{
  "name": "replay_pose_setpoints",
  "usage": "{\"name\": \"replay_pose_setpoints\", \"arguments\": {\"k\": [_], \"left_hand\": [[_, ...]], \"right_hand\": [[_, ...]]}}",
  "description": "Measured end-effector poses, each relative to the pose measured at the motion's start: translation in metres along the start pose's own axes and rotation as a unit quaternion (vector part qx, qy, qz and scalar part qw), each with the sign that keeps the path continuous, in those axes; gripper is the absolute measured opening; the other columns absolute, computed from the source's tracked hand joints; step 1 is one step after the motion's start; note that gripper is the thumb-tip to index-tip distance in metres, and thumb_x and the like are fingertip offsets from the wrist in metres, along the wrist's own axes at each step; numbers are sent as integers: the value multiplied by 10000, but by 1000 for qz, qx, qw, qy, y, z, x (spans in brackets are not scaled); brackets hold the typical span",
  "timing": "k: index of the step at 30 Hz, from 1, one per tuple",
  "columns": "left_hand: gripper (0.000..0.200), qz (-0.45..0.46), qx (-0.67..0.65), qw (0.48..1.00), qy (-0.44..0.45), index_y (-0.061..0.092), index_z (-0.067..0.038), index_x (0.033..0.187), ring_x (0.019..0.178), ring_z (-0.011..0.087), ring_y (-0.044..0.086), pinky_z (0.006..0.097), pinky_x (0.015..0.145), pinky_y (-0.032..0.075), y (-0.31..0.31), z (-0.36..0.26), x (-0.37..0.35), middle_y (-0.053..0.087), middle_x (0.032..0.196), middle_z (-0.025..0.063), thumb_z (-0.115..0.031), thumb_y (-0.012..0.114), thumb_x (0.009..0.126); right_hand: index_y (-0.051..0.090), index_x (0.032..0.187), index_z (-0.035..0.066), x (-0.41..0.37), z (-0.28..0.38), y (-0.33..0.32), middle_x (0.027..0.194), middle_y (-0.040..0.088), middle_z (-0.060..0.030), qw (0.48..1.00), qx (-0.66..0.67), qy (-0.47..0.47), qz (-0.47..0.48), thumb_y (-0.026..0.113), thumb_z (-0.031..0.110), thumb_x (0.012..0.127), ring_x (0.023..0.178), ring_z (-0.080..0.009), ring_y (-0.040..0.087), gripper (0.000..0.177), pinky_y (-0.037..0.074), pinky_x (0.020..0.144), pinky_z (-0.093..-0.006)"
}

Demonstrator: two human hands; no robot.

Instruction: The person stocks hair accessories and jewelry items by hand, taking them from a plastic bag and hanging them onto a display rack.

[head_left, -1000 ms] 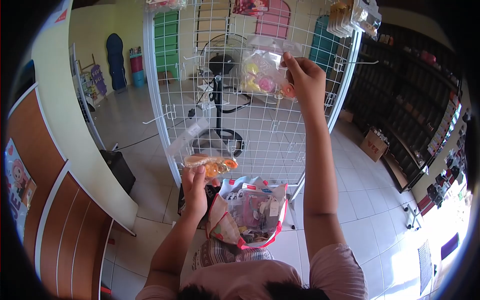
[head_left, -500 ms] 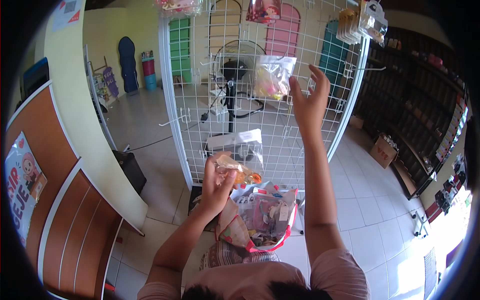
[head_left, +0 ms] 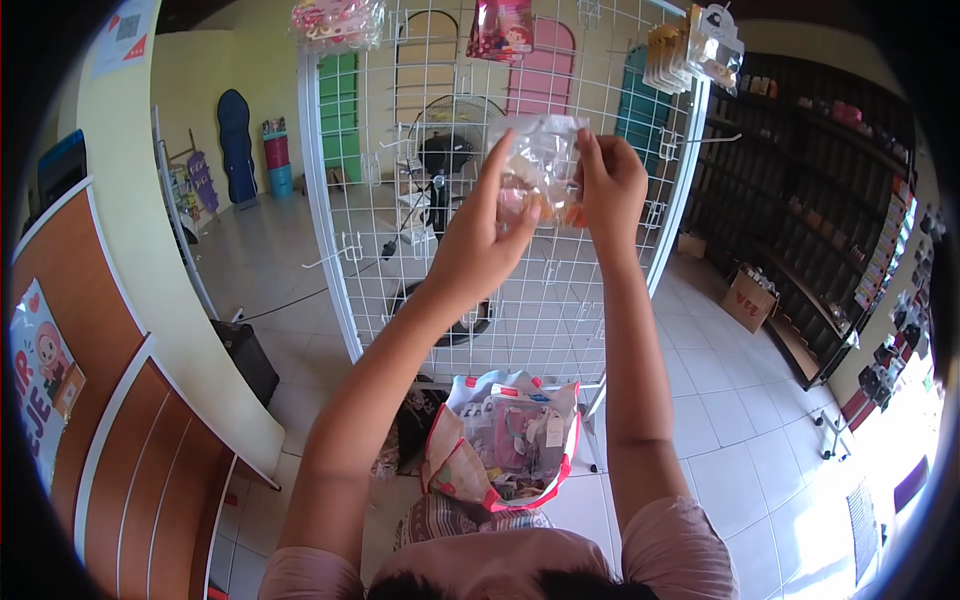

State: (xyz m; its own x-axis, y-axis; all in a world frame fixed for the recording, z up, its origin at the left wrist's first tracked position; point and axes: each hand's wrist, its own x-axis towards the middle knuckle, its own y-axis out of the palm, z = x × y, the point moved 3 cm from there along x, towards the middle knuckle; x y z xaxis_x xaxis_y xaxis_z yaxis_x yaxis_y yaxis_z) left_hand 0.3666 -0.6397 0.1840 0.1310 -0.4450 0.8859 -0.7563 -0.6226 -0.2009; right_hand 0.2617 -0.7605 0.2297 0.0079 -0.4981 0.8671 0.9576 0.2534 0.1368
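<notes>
Both hands are raised to a clear plastic packet (head_left: 545, 165) in front of the white wire grid rack (head_left: 400, 300). Small orange and pale items show through its film, too blurred to name. My left hand (head_left: 490, 225) grips the packet's left side, thumb at the lower edge. Closed on its upper right edge, my right hand (head_left: 612, 185) has the fingers bent. Whether a second packet hangs behind this one on the rack is hidden. Below stands an open shopping bag (head_left: 437, 460) with a red edge, full of packaged goods.
Pink packets (head_left: 338, 22), a red packet (head_left: 500, 28) and carded goods (head_left: 715, 45) hang high on the rack. Bare hooks (head_left: 335, 258) stick out at its sides. A fan (head_left: 445, 150) stands behind. Brown counter (head_left: 130, 440) at left; dark shelves (head_left: 800, 200) and a cardboard box (head_left: 750, 298) at right.
My left hand has risen with the packet from low at the rack to the upper middle. My right hand has closed on the packet's edge. The view has shifted slightly.
</notes>
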Motion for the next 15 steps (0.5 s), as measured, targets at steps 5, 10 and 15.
{"name": "replay_pose_setpoints", "arguments": {"k": [5, 10, 15], "left_hand": [[666, 8, 62, 998, -32, 237, -69, 1414, 765, 189, 611, 308, 673, 499, 4, 21, 24, 583, 1047, 149, -156, 586, 853], [672, 2, 90, 995, -32, 242, -116, 1425, 742, 142, 575, 270, 645, 492, 5, 30, 12, 560, 1125, 144, -137, 595, 852], [725, -21, 251, 967, -25, 238, -124, 1429, 934, 200, 524, 336, 814, 445, 1, 63, 20, 457, 1265, 175, -219, 634, 830]], "right_hand": [[602, 747, -32, 20, -15, 4, 558, 596, -77, 998, -62, -5, -7, 624, 199, 856, 477, -115, 560, 256, 418, 469, -252], [602, 727, -20, 8, -26, 4, 556, 605, -85, 996, -85, 14, 2, 626, 186, 849, 484, -133, 578, 239, 427, 477, -268], [600, 769, -16, 9, -40, 11, 680, 641, -143, 948, -297, -113, 10, 626, 127, 824, 600, -201, 621, 156, 470, 601, -312]]}}
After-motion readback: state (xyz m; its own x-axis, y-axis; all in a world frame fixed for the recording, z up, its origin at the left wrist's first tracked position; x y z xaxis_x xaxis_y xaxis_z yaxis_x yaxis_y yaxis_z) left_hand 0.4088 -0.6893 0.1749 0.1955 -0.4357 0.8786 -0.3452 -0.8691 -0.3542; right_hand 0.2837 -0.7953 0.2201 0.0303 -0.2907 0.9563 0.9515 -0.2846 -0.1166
